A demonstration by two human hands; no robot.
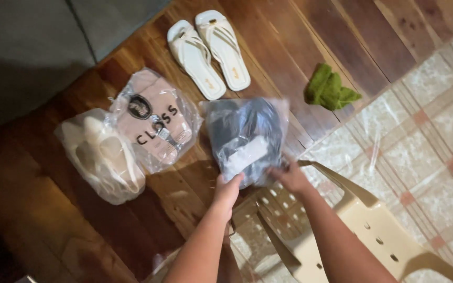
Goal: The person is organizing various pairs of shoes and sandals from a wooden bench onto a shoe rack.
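Head view, the only 1 we get: we see both hands at lower centre of the frame, holding 1 clear plastic bag w/ dark footwear inside, a pale label showing thru the plastic. Left hand grips the bag's lower left corner, fingers curled tight on the plastic; right hand pinches the lower right edge, fingers narrow & closed on it. The bag sits mid-frame over the dark wood floor; whether its far end touches the floor, we can't tell. Left of it, just beside, lies a 2nd clear bag w/ pink footwear, black lettering & a round dark badge on top. Further left, touching that 1, a 3rd clear bag w/ cream-coloured footwear. At top centre, a pair of white sandals lies unbagged, side by side, toes toward lower right, near the held bag's top edge but apart from it. A crumpled green cloth rests at upper right, on the wood close to the edge of a pale checked mat that fills the right side. At lower right, under the forearms, a beige plastic chair w/ small holes in its seat. Upper left shows a grey surface, blurred, kind unclear.
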